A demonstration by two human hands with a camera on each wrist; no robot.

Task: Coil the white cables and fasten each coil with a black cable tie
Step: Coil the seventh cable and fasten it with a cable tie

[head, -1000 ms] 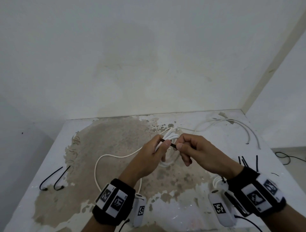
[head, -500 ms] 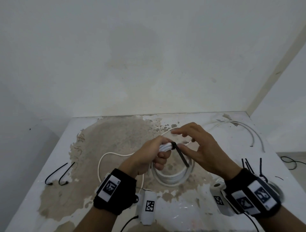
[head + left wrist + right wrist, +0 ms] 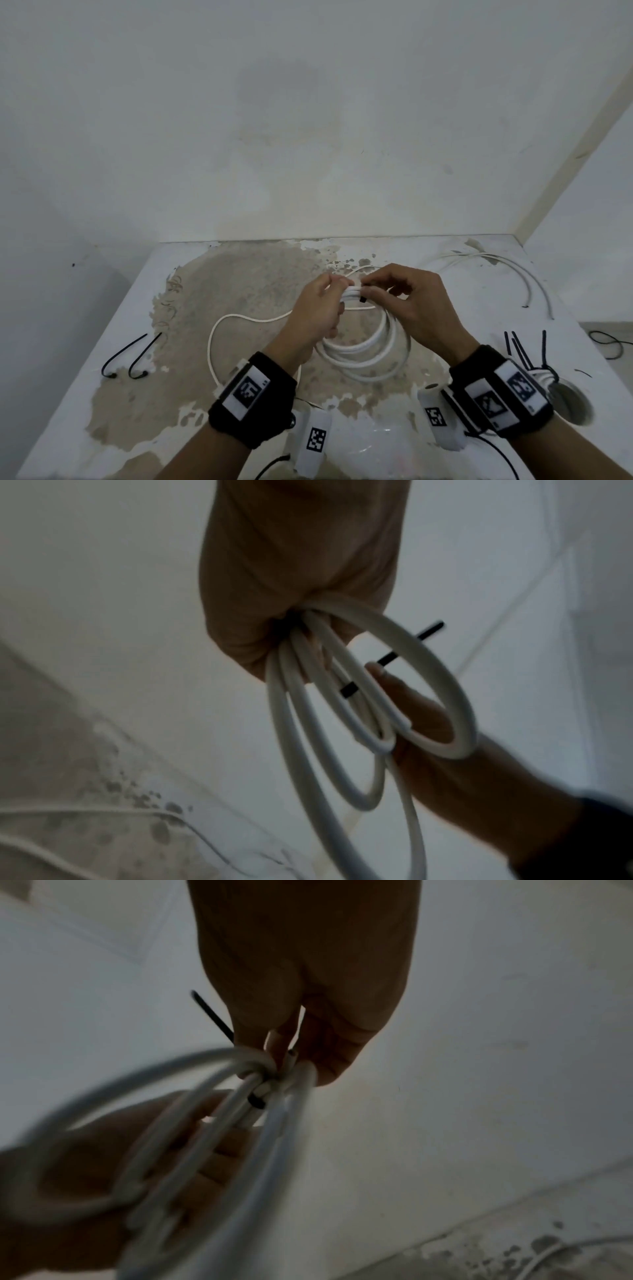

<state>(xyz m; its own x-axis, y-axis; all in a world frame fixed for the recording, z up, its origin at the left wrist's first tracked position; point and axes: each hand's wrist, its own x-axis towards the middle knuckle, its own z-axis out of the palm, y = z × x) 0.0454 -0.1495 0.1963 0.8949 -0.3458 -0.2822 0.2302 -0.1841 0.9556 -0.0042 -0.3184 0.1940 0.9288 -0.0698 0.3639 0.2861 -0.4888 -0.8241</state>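
Note:
A white cable coil (image 3: 368, 346) hangs from both hands above the stained table (image 3: 144, 394). My left hand (image 3: 322, 308) grips the top of the coil (image 3: 342, 723), its fingers curled round the bunched loops. My right hand (image 3: 404, 298) pinches the black cable tie (image 3: 362, 300) where it wraps the bundle. In the right wrist view the tie (image 3: 214, 1016) sticks out past the fingers, with its dark head (image 3: 257, 1102) under the loops. In the left wrist view a stretch of the tie (image 3: 407, 647) shows behind the loops. A loose tail of the cable (image 3: 219, 329) trails left on the table.
Two bent black ties (image 3: 128, 356) lie at the table's left. Spare black ties (image 3: 520, 346) and a tied bundle (image 3: 544, 373) sit at the right, near a round hole (image 3: 572, 399). Another white cable (image 3: 507, 270) curves at the back right. A wall stands behind the table.
The tie's loose end hung down from the bundle half a second ago; now my right hand has closed in on the bundle and pinches the tie tight against it.

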